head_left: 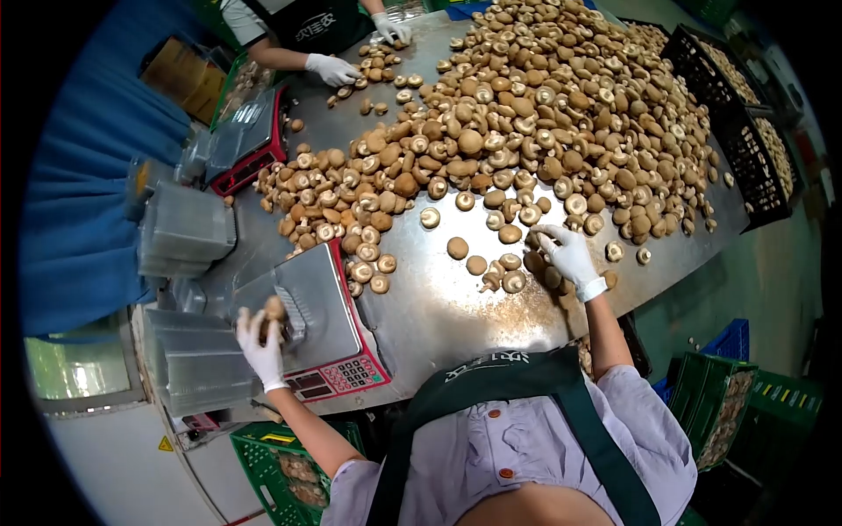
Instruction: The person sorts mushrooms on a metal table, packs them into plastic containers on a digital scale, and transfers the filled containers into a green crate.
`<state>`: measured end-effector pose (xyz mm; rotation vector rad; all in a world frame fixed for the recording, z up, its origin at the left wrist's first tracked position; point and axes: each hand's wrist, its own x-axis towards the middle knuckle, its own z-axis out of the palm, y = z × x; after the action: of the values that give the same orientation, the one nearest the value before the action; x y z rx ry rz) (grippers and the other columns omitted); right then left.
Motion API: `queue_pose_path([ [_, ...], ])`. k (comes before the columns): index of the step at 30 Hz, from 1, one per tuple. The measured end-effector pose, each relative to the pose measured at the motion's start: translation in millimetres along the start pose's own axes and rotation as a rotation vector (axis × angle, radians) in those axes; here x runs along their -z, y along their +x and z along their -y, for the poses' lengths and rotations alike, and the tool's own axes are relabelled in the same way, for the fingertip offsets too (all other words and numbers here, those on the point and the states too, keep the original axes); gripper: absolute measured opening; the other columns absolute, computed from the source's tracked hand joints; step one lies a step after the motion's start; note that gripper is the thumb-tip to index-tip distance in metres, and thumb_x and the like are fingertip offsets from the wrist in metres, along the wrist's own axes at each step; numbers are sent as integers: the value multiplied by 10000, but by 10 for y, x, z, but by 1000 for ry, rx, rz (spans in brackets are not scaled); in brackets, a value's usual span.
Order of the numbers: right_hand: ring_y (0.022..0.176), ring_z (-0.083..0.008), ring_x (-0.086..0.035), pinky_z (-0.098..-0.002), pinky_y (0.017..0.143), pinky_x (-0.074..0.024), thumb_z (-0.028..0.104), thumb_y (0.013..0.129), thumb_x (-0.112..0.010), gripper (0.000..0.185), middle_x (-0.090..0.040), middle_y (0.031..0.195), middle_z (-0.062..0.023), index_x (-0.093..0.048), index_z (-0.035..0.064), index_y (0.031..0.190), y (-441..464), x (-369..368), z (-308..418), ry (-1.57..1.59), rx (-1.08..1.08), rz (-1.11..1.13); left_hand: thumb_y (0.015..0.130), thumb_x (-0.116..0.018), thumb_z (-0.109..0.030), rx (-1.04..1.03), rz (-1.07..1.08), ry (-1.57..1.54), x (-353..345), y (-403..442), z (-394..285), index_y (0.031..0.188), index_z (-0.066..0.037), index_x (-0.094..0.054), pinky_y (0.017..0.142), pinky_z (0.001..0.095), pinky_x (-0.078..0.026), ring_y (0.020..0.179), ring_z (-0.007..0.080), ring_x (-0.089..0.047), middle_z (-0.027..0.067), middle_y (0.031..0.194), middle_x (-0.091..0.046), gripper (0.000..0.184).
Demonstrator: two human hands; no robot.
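Mushroom pile [570,114] on worktop [430,316], mainly far side and right. Near scale [355,375] at front left; second scale [250,168] behind it. Container stacks [186,230] left of near scale. Crates [761,167] right of pile.

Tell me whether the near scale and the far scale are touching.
Apart. The head view shows bare table and mushrooms between the near scale and the far scale.

- Co-worker [303,24]: head cut off by the top edge.
- Scale keypad [348,375]: key labels too small for you to read.
- Mushrooms [552,277]: partly hidden beneath your right hand [568,256].
- Held mushroom [274,307]: partly covered by your left hand [260,347].
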<state>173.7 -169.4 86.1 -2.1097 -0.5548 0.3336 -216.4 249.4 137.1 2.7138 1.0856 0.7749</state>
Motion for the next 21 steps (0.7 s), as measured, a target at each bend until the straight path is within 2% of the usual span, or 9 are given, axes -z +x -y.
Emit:
queue_pose_path([
  [3, 844, -339, -650, -376, 773, -503, 239, 842, -616, 272, -662, 884, -213, -666, 62, 1042, 111, 9, -62, -147, 1, -32, 822, -644, -316, 164, 110, 46, -75, -76, -181, 1137, -113, -622, 1047, 421, -288, 1258, 273, -421, 95, 1334, -495, 376],
  [7, 865, -350, -626, -409, 789, -495, 252, 828, -607, 292, -655, 907, -197, -653, 71, 1052, 378, -18, -79, -349, 7, -104, 838, -628, -293, 166, 145, 254, -62, -58, -544, 1146, -83, -618, 1029, 409, -304, 1220, 285, -452, 99, 1333, -493, 373],
  [8, 872, -345, -622, -407, 798, -494, 253, 821, -610, 302, -655, 914, -187, -647, 75, 1063, 457, -59, -135, -359, 28, -161, 835, -635, -261, 171, 67, 222, -82, -54, -664, 1126, -76, -620, 1049, 464, -277, 1246, 308, -427, 113, 1324, -498, 346],
  [10, 1065, -334, -546, -411, 887, -464, 263, 778, -636, 459, -547, 1218, -183, -570, 78, 1192, 619, -169, -284, -481, 95, -178, 822, -637, -139, 87, -165, -4, -194, -49, -983, 1072, -23, -629, 1017, 424, -345, 1197, 317, -475, 149, 1275, -528, 276],
  [12, 1120, -359, -498, -420, 921, -443, 272, 749, -666, 560, -470, 1301, -194, -516, 67, 1248, 679, -360, -314, -620, 34, -87, 799, -617, -26, -30, -232, -184, -341, -30, -1519, 997, -1, -643, 984, 400, -393, 1106, 309, -543, 166, 1163, -591, 202],
  [14, 1125, -381, -474, -440, 925, -434, 215, 701, -695, 657, -474, 1252, -177, -446, 78, 1293, 620, -578, -339, -739, 163, -131, 783, -628, -43, -22, -41, -533, -612, -39, -1990, 1020, -25, -646, 986, 396, -401, 1104, 310, -547, 153, 1176, -587, 238],
  [16, 1089, -364, -495, -452, 909, -437, 187, 700, -690, 635, -478, 1230, -173, -448, 72, 1275, 520, -653, -250, -656, 238, -157, 792, -636, -155, -76, 252, -550, -993, -64, -2307, 1143, -47, -598, 1024, 399, -359, 1179, 329, -483, 186, 1271, -510, 369],
  [18, 1018, -346, -527, -422, 867, -472, 180, 738, -651, 586, -476, 1240, -185, -448, 102, 1282, 379, -647, -111, -480, 151, 0, 775, -653, -245, -131, 424, -566, -1567, -123, -2543, 1309, -76, -467, 1043, 411, -333, 1258, 340, -405, 204, 1353, -422, 590],
  [21, 1003, -359, -540, -409, 868, -477, 193, 771, -618, 518, -464, 1285, -202, -502, 115, 1269, 173, -731, -200, -531, 261, 9, 733, -693, -358, -252, 497, -489, -2152, -108, -2885, 1432, -125, -270, 1026, 463, -344, 1288, 359, -360, 180, 1437, -304, 850],
])
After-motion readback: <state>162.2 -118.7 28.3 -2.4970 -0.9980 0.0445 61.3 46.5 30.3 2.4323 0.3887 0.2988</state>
